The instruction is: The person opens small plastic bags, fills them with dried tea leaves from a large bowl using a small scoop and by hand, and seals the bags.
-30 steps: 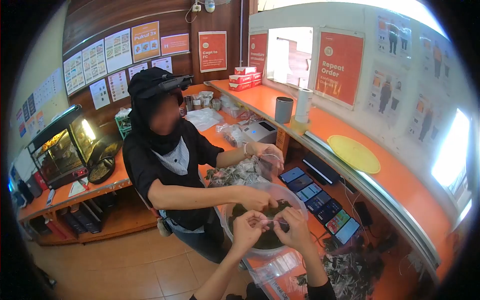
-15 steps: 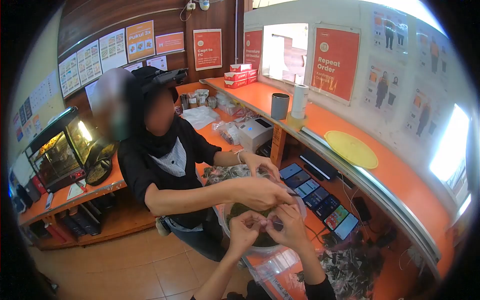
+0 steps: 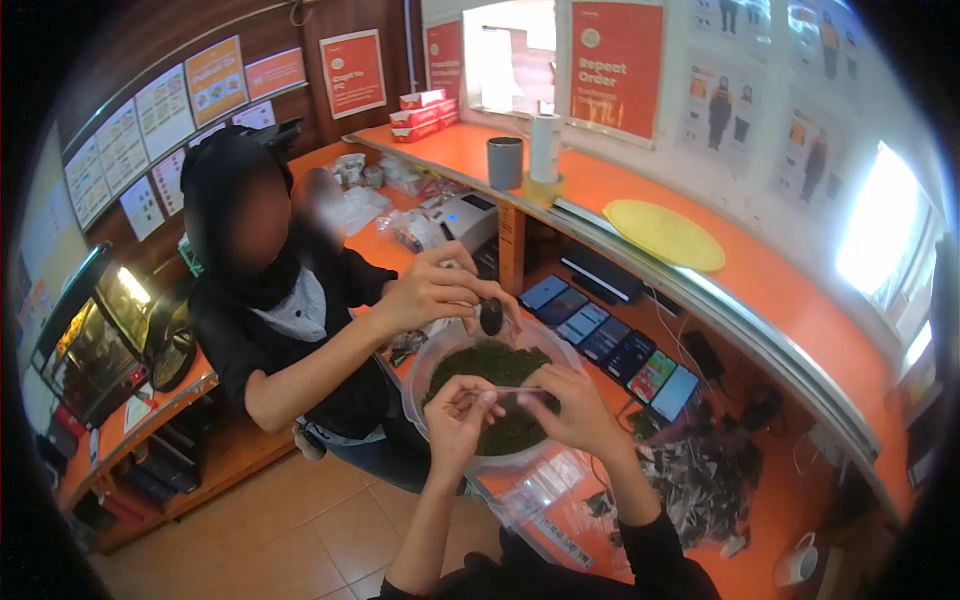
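Observation:
Between my two hands stretches the edge of a small clear plastic bag (image 3: 515,390). My left hand (image 3: 457,418) pinches one end with thumb and fingers, and my right hand (image 3: 575,410) pinches the other. Both hover over the near side of a clear plastic tub (image 3: 412,392), which holds a dark green, crumbly mass (image 3: 510,432). Across the tub, a co-worker's hand (image 3: 430,292) grips a spoon (image 3: 490,316) with a dark bowl. The co-worker's other hand is close behind it, partly hidden.
Flat clear bags (image 3: 545,487) lie in front of the tub. A heap of small filled packets (image 3: 695,490) spreads to the right, near a white mug (image 3: 797,562). Several phones (image 3: 605,345) line the counter under a raised shelf with a yellow lid (image 3: 665,235).
My hands have moved apart, drawing the bag's edge taut. The co-worker's hand has risen from the tub, bringing the spoon into sight. My view has shifted right and down.

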`<action>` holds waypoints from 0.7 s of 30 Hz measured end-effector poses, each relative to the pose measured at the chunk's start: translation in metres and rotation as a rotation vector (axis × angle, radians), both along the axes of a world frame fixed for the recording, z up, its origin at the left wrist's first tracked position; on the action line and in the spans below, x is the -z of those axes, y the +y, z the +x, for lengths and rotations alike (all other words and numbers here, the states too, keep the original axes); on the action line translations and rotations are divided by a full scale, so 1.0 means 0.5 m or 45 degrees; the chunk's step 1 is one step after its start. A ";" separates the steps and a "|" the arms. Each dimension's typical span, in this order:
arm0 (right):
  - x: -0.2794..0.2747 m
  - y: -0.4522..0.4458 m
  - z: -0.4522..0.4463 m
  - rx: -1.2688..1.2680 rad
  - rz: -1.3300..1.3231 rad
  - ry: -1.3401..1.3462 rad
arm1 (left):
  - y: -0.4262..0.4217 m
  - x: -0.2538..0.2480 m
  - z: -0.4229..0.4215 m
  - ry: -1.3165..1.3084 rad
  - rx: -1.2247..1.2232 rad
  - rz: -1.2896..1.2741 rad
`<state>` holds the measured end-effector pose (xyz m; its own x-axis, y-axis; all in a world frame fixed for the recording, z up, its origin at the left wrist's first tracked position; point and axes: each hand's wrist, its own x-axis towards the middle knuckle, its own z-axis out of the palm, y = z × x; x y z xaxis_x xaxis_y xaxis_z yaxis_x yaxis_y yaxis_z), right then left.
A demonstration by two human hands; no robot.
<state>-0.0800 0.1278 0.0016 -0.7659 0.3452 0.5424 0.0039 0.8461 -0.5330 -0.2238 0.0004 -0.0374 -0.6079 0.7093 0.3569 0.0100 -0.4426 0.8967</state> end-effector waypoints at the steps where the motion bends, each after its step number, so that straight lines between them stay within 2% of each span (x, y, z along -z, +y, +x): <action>1: -0.001 0.000 0.006 0.048 -0.011 0.031 | -0.005 -0.007 0.004 -0.038 -0.005 0.022; 2: -0.012 0.005 0.017 0.064 -0.024 0.026 | -0.005 -0.015 0.007 -0.042 0.012 0.009; 4: -0.035 0.023 0.065 0.267 -0.069 0.394 | -0.003 -0.023 0.011 0.123 -0.250 0.058; 5: -0.060 0.021 0.109 0.427 -0.138 0.330 | 0.006 -0.005 -0.001 0.315 -0.303 0.094; 6: -0.092 0.010 0.159 0.587 -0.206 0.255 | -0.001 -0.006 -0.004 0.284 -0.294 0.062; 8: -0.139 -0.025 0.234 1.009 0.445 0.040 | -0.013 -0.019 0.001 0.635 -0.141 -0.268; 11: -0.132 -0.050 0.266 1.023 0.555 -0.109 | -0.005 -0.026 0.021 0.643 -0.034 -0.287; 13: -0.042 -0.041 0.252 0.767 0.141 -0.213 | 0.000 -0.034 0.037 0.670 0.037 -0.342; 15: 0.086 -0.020 0.216 0.682 0.064 -0.505 | 0.014 -0.053 0.073 0.677 -0.151 0.036; 18: 0.290 0.004 0.188 0.649 0.125 -0.649 | -0.003 -0.055 0.129 0.597 -0.092 0.077; 19: 0.346 0.006 0.184 0.722 0.210 -0.561 | -0.010 -0.041 0.134 0.788 -0.034 0.172; 20: 0.381 0.009 0.179 0.792 0.292 -0.473 | -0.018 -0.030 0.145 0.788 -0.036 0.172; 21: 0.395 0.011 0.174 0.791 0.291 -0.474 | -0.024 -0.020 0.162 0.788 0.107 0.177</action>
<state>0.0068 0.1336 -0.1960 -0.6140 0.6828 0.3959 0.6611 0.7189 -0.2147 -0.1426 -0.0118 -0.0276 -0.2038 0.6674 0.7163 0.4679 -0.5763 0.6701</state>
